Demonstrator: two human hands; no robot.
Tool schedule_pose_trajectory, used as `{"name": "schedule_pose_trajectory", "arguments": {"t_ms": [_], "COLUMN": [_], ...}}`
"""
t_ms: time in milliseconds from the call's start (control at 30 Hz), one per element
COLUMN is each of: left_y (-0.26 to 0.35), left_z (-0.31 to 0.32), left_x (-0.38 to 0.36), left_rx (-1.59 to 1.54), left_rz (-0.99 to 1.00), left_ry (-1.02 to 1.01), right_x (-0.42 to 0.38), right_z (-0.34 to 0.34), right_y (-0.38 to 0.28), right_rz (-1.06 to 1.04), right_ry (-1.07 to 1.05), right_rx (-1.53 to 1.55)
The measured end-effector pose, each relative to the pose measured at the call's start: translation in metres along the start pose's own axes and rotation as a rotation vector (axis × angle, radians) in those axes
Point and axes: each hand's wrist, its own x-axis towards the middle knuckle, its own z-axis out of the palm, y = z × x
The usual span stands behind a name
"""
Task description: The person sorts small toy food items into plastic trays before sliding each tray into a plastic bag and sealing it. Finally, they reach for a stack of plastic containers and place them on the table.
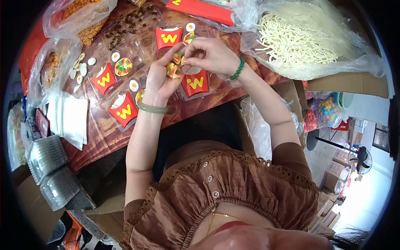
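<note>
My left hand (pixel 159 79), with a pale green bangle at the wrist, is closed around miniature toy pizza pieces (pixel 173 71) with orange, green and red toppings. My right hand (pixel 214 56), wearing a green bead bracelet, meets it and pinches a small tan-edged piece (pixel 183 61) that looks like another toy pizza slice. Beneath the hands lies a red toy fries box (pixel 195 84) with a yellow W, partly covered by my fingers. Another red fries box (pixel 168 38) lies just beyond, beside a toy egg half (pixel 190 27) and a partly hidden round toy pizza (pixel 189 38).
More fries boxes (pixel 104 79) lie leftward with a toy pizza (pixel 123 66) and loose egg halves (pixel 79 68). A bag of pale toy noodles (pixel 296 41) sits at right. White pouches (pixel 68 116) and stacked clear trays (pixel 48 158) occupy the left edge.
</note>
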Motion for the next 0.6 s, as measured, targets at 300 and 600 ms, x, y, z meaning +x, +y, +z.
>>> {"name": "schedule_pose_trajectory", "arguments": {"t_ms": [300, 600], "left_y": [-0.007, -0.006], "left_z": [0.005, 0.002], "left_x": [-0.002, 0.001], "left_rx": [0.143, 0.149], "left_rz": [-0.013, -0.095], "left_ry": [0.078, -0.04], "right_x": [-0.004, -0.006], "right_z": [-0.009, -0.026], "right_y": [-0.009, -0.001], "right_rz": [0.138, -0.149], "right_ry": [-0.032, 0.061], "right_rx": [0.183, 0.085]}}
